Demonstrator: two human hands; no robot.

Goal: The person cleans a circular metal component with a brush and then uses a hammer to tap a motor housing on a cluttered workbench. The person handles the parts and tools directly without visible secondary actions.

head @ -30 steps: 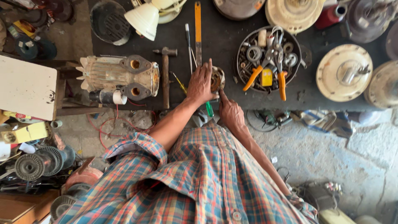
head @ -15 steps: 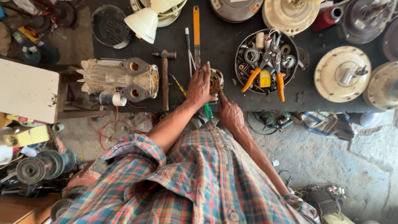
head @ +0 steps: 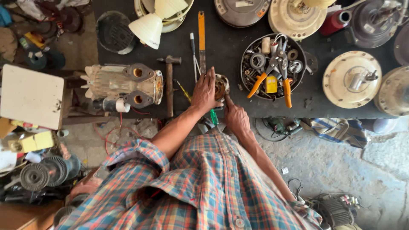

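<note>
**Holding that little motor part steady on the bench edge**

While your left hand (head: 205, 90) lies flat over the small round motor part (head: 220, 86) at centre frame, fingers spread and pressing down on its left side, keep that weight straight down so it can't skate on the dark bench top (head: 230, 47); your right hand (head: 235, 117) comes in from just below with fingers pinched narrow against the part's lower edge, and I honestly can't tell if there's a tool in it; the green-handled screwdriver (head: 213, 116) sits between your wrists near the bench edge, so watch you don't knock it off.

Go slow with the prying or turning, small moves; the part looks close to the front lip.

Surface-wise, it's a crowded bench: hammer (head: 169, 84) and a long orange ruler (head: 201, 40) left of centre and above, a round tray of tools (head: 272, 66) with orange-handled pliers to the right, fan housings (head: 351, 79) along the upper right, a big grey motor casing (head: 123, 85) to the left; rough concrete floor (head: 341, 170) below, junk piled lower left.
</note>
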